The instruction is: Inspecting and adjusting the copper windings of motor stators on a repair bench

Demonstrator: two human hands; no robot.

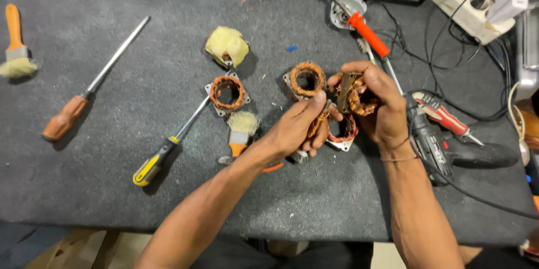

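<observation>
The fingers [359, 72] of the right hand [375, 106] are curled tight around a small motor stator with copper windings [357, 99], which is held above the table [112, 190], right of centre. The fingers of the left hand [297, 129] are pinched narrow on a thin metal piece [327, 106] set against the stator's near-left edge; what that piece is cannot be made out. Much of the stator is hidden by the right fingers and palm, so only a brassy frame edge and part of the coil are seen. A further stator [343, 133] on the table is half covered by both hands, and an orange object [273, 167] beneath the left wrist is mostly concealed.

Both forearms are brought in from the near edge, the left slanted to the right, the right nearly straight up the view, with the wrists bent inward so the hands meet. A thin band is worn on the right wrist.

Two more stators [307, 80] [227, 93] lie left of the hands, a yellow-wrapped one [227, 46] farther off. A yellow-handled screwdriver [168, 151], a small brush [241, 129] and an orange-handled screwdriver [92, 86] lie to the left. A brush [16, 50] is cut off at the far-left edge. A dark power tool [443, 148] rests at the right.
</observation>
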